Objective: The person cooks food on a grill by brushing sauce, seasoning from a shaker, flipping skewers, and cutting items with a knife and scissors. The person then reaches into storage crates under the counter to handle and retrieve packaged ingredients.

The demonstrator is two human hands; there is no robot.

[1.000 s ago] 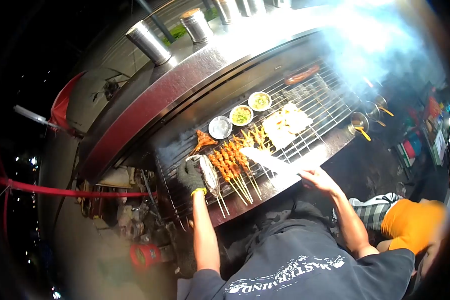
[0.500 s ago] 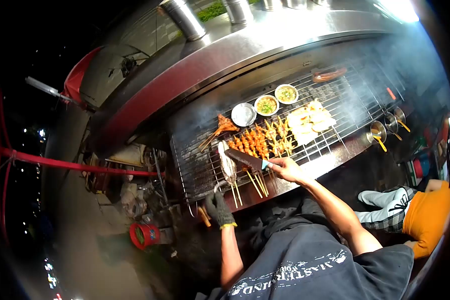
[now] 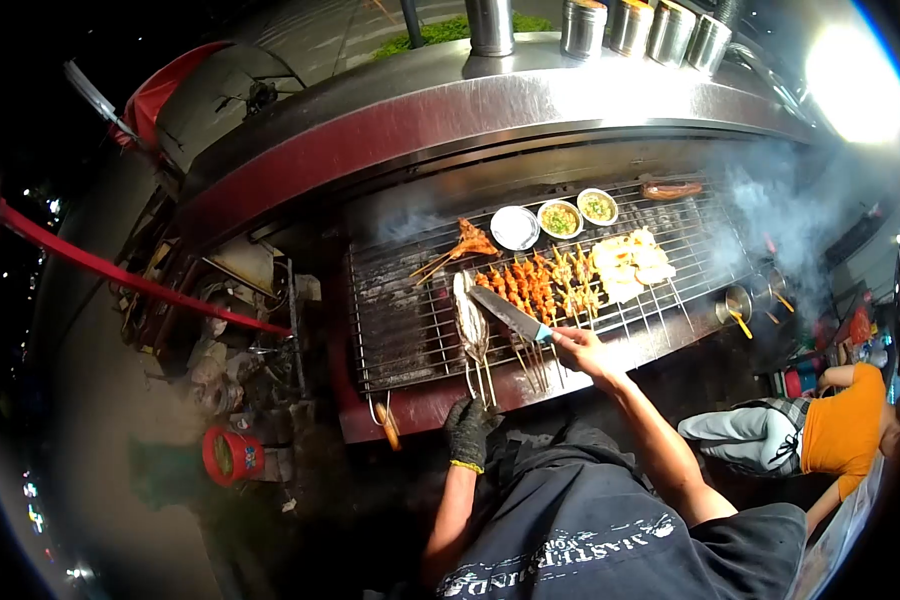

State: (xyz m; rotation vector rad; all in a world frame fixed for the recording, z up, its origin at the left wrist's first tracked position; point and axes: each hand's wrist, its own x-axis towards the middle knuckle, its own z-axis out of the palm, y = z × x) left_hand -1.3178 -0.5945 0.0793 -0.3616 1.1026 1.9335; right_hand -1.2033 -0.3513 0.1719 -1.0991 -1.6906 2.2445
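My right hand (image 3: pixel 582 352) is closed round the blue handle of a wide knife (image 3: pixel 510 314), whose blade points up-left over the grill, its tip close to a pale split fish (image 3: pixel 470 318) on sticks. Below the fish, at the grill's front edge, my left hand (image 3: pixel 468 432) wears a dark glove. Its fingers are curled beside the stick ends, and a thin metal piece sticks up from it; what exactly it grips is unclear. Reddish meat skewers (image 3: pixel 520 285) lie right of the fish, then yellowish skewers (image 3: pixel 575 280) and pale flat pieces (image 3: pixel 630 263).
Behind the food are two sauce bowls (image 3: pixel 560 219) and a silvery bowl (image 3: pixel 515 228). A sausage (image 3: pixel 672 190) lies at the back right. Metal canisters (image 3: pixel 583 28) stand on the hood. A wooden handle (image 3: pixel 387 427) hangs at the front left. A person in orange (image 3: pixel 842 425) is at right.
The knife has swung from the right over to beside the fish. My left hand has left the fish and moved down to its stick ends. The view has shifted.
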